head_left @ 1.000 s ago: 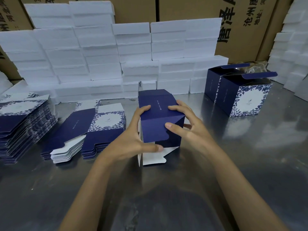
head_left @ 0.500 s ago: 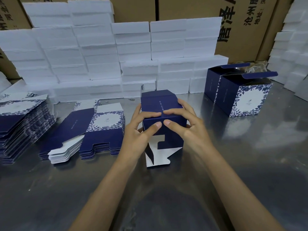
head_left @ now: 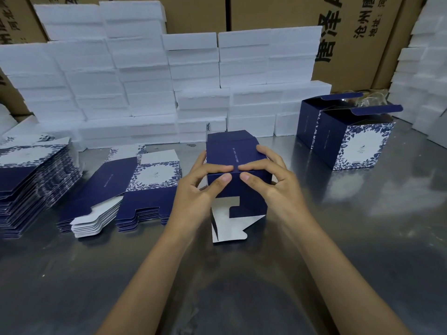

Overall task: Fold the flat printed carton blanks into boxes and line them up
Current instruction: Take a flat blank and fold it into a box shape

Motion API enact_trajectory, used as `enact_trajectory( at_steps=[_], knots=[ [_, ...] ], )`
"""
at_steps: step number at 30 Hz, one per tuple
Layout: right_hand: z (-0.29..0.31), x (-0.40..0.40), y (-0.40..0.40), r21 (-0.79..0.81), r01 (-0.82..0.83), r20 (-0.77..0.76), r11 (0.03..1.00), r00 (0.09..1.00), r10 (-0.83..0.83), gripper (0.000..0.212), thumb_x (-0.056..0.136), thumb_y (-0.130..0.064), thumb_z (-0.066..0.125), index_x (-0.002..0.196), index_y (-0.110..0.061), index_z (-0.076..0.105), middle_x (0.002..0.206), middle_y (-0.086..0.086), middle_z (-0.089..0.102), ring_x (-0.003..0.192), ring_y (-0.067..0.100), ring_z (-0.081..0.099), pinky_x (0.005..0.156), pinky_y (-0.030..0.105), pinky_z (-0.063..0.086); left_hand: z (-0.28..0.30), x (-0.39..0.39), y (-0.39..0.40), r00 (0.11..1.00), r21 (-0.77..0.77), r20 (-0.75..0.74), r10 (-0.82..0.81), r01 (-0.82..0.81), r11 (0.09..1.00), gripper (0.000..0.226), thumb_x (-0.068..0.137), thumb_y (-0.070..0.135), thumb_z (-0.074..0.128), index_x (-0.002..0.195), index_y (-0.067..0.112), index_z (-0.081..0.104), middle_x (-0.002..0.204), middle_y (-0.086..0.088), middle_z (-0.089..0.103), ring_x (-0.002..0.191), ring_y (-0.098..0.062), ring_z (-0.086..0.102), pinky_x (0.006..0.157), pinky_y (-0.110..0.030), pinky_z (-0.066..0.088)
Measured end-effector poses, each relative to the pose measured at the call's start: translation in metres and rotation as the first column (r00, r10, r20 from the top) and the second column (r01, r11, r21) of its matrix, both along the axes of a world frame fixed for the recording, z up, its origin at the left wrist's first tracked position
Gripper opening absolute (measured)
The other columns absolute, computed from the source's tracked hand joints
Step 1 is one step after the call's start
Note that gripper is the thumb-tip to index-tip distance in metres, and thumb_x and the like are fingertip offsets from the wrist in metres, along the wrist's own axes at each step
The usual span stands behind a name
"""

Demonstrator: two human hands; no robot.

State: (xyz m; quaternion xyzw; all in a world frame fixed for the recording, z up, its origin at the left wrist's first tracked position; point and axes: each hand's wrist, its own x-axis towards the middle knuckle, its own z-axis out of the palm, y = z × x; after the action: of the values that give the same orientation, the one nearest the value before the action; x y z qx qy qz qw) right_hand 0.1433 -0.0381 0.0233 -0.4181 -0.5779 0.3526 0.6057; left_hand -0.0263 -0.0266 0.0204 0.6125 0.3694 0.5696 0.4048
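A half-folded navy carton (head_left: 238,189) lies on its side in the middle of the steel table, its white-lined bottom flaps pointing toward me. My left hand (head_left: 200,189) grips its left side, thumb on the near flap and fingers over the top edge. My right hand (head_left: 271,182) grips the right side the same way, and the two sets of fingertips nearly meet at the top edge. Flat printed blanks lie in a low stack (head_left: 135,189) to the left and a taller stack (head_left: 31,184) at the far left. Two folded boxes (head_left: 348,136) with open lids stand at the right.
White foam blocks (head_left: 169,88) are piled in a wall along the back of the steel table (head_left: 362,238), with more foam (head_left: 425,81) at the far right. Brown shipping cartons (head_left: 350,32) stand behind them.
Both hands slid up over the carton's top edge and pressed the near flap down flat; the white-lined bottom flap now sticks out toward me.
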Motion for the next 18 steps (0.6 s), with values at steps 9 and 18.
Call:
enact_trajectory(
  at_steps=[9, 18],
  knots=[
    [0.002, 0.008, -0.001, -0.024, -0.004, 0.000, 1.000, 1.000, 0.004, 0.016, 0.089, -0.011, 0.075, 0.097, -0.025, 0.075, 0.148, -0.013, 0.049, 0.120, -0.009, 0.055, 0.081, 0.013, 0.052, 0.005, -0.011, 0.001, 0.992, -0.032, 0.120, -0.041, 0.045, 0.998, 0.022, 0.083, 0.006, 0.076, 0.090, 0.026, 0.081, 0.116, 0.033, 0.067, 0.119, 0.008, 0.058, 0.084, -0.015, 0.053],
    [0.002, 0.016, -0.001, -0.203, -0.043, -0.132, 0.978, 0.991, 0.016, 0.038, 0.088, -0.066, 0.062, 0.124, -0.054, 0.055, 0.142, -0.030, 0.049, 0.122, -0.009, 0.055, 0.092, 0.016, 0.049, 0.004, -0.010, 0.000, 0.977, 0.032, 0.060, 0.205, -0.207, 0.978, 0.036, 0.093, 0.018, 0.069, 0.126, 0.031, 0.065, 0.130, 0.014, 0.065, 0.123, 0.004, 0.057, 0.099, -0.016, 0.047]
  ],
)
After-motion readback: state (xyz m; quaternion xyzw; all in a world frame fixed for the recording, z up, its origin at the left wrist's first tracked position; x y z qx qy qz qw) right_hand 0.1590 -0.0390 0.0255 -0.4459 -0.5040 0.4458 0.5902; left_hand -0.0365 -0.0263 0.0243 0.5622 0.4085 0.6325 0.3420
